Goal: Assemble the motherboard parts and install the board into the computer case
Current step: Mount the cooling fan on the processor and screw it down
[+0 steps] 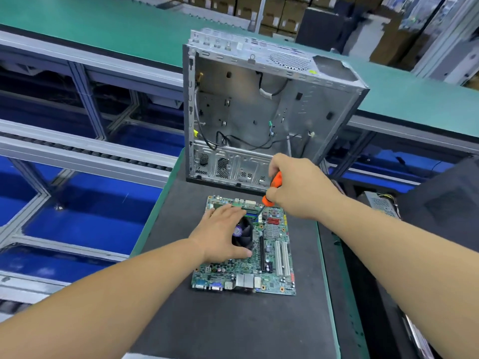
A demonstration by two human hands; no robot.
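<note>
While the left hand point(224, 233) lies spread flat over the round black fan point(243, 233) on the green motherboard point(245, 270), the right hand point(298, 186) grips an orange screwdriver point(272, 189), tip slanting down-left beside the fan; the open grey metal case point(259, 107) stands just behind on the dark counter point(233, 322)

Single head-worn wide-angle view, aimed forward and down; motherboard point(248, 252) seen close, open case point(261, 110) farther, conveyor frames at far left.
</note>
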